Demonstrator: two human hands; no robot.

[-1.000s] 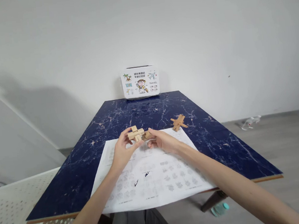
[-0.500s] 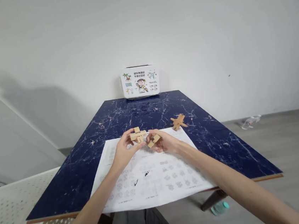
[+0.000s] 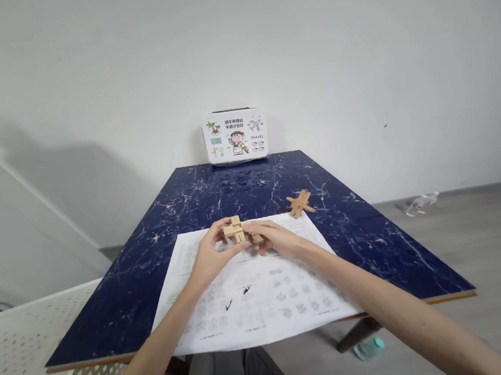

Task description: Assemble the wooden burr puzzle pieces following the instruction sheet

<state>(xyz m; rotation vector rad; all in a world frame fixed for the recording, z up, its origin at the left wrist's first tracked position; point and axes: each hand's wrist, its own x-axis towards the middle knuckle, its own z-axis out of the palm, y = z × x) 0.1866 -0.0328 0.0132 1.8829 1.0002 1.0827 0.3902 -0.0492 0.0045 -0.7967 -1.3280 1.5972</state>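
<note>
Above the printed sheet, my left hand is closed around a cluster of interlocking light wooden blocks. My right hand meets it from the other side, its fingertips touching the cluster's right end. A notched wooden piece shows under my right fingers, partly covered by them. Whether this piece is joined to the cluster I cannot tell. A second, darker wooden block assembly, cross-shaped, rests on the table at the sheet's upper right corner.
The dark blue marbled table reaches back to the wall. A white cartoon-printed case stands at its far edge. At the left is a white perforated chair. A bottle with a teal cap and a clear plastic item lie on the floor.
My right hand has moved in to the left, bringing its wooden piece against the cluster. The cluster has turned a little in my left hand.
</note>
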